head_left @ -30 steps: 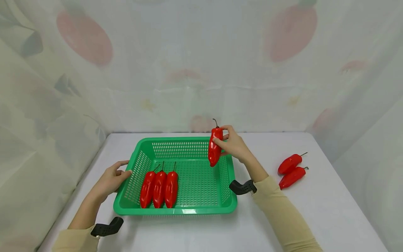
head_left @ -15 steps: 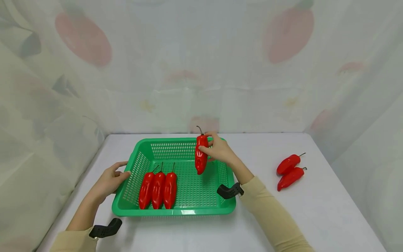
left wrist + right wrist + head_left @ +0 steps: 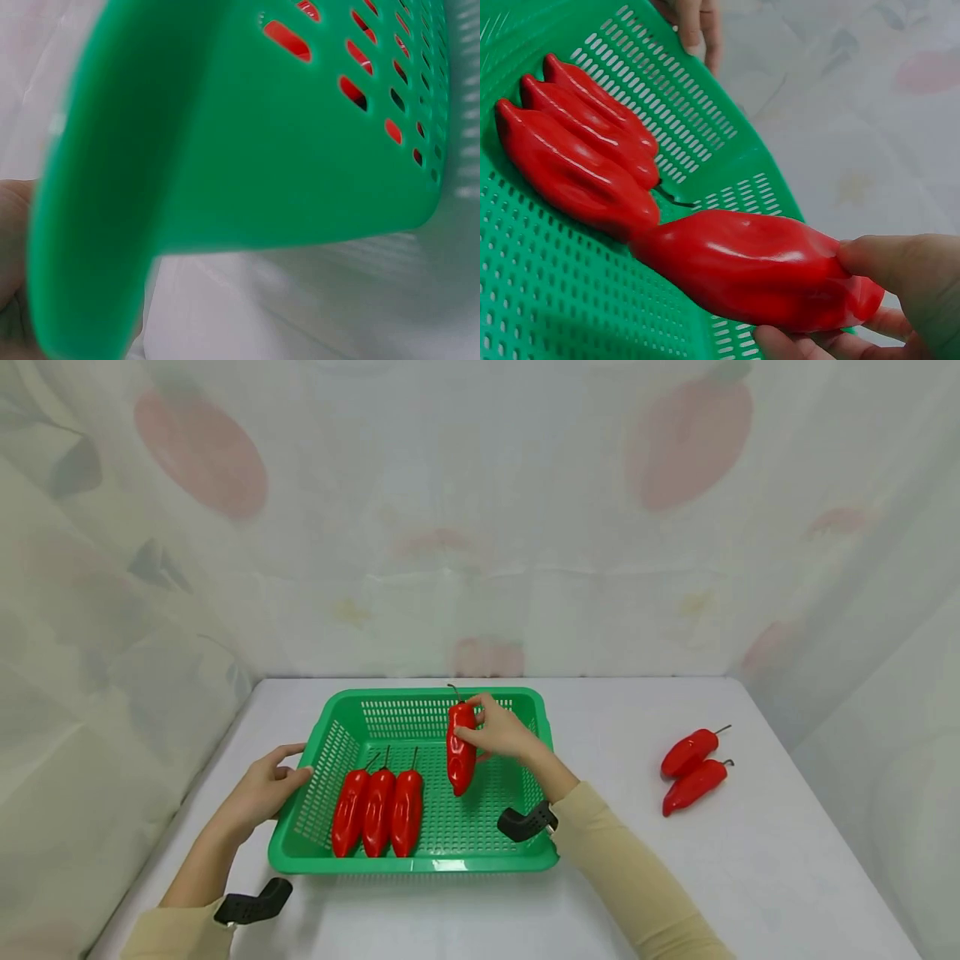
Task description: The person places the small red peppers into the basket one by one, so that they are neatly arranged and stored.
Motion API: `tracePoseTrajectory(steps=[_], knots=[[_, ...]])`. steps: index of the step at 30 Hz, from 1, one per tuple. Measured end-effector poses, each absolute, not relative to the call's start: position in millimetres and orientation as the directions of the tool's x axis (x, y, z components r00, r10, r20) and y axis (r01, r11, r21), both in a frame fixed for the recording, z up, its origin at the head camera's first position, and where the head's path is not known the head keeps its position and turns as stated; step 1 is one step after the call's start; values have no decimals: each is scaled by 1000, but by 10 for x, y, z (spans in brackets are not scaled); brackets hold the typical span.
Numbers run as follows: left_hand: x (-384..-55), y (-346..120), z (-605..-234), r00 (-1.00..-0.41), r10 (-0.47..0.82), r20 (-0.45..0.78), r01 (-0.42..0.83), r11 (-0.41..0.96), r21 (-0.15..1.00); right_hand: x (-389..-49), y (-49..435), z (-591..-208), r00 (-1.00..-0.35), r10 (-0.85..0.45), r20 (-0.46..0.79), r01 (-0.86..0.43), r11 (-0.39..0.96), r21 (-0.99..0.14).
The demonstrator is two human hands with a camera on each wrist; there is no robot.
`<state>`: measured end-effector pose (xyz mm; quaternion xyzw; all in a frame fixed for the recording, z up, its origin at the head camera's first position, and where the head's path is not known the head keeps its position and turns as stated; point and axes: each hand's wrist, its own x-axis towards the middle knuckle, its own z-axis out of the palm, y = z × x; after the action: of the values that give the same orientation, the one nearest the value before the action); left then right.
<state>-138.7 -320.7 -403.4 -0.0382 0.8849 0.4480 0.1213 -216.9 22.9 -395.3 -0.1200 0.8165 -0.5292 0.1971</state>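
A red chili pepper (image 3: 460, 752) with a dark curved stem hangs upright, stem up, over the middle of a green plastic basket (image 3: 487, 864). My right hand (image 3: 501, 732) pinches it between thumb and fingers near its stem end; the right wrist view shows the thumb on one side of the pepper (image 3: 742, 262). Three more red chili peppers (image 3: 377, 814) lie side by side in the basket's left part, stems pointing away. At the basket's left rim my left hand (image 3: 262, 789) grips the edge, thumb on top. The left wrist view is mostly filled by the basket wall (image 3: 300, 165).
Two red chili peppers (image 3: 693, 787) lie against each other on the white table (image 3: 750, 877), right of the basket. Behind the table hangs a pale printed curtain (image 3: 480, 527), with more fabric at both sides.
My right hand has carried the pepper left and lower, from the basket's right rim to over its middle. The left hand has stayed at the left rim.
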Motion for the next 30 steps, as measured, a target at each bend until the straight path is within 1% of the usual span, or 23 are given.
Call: tracePoseTrajectory(steps=[8,14,23,30], knots=[[-1380,-3203,-4037,-967,41,-252,-179,592,785,-2197,136,-4090,-863,-434,-259,69,406,-911],[-1386,-3218,-4041,-967,41,-253,-180,593,785,-2192,65,-4145,-829,-472,-300,76,436,-897],[-1383,-3230,-4041,-966,43,-253,-179,596,783,-2237,-38,-4264,-800,-481,-359,145,425,-893],[-1381,-3204,-4033,-967,50,-251,-175,588,790,-2253,-37,-4291,-777,-473,-416,185,460,-869]])
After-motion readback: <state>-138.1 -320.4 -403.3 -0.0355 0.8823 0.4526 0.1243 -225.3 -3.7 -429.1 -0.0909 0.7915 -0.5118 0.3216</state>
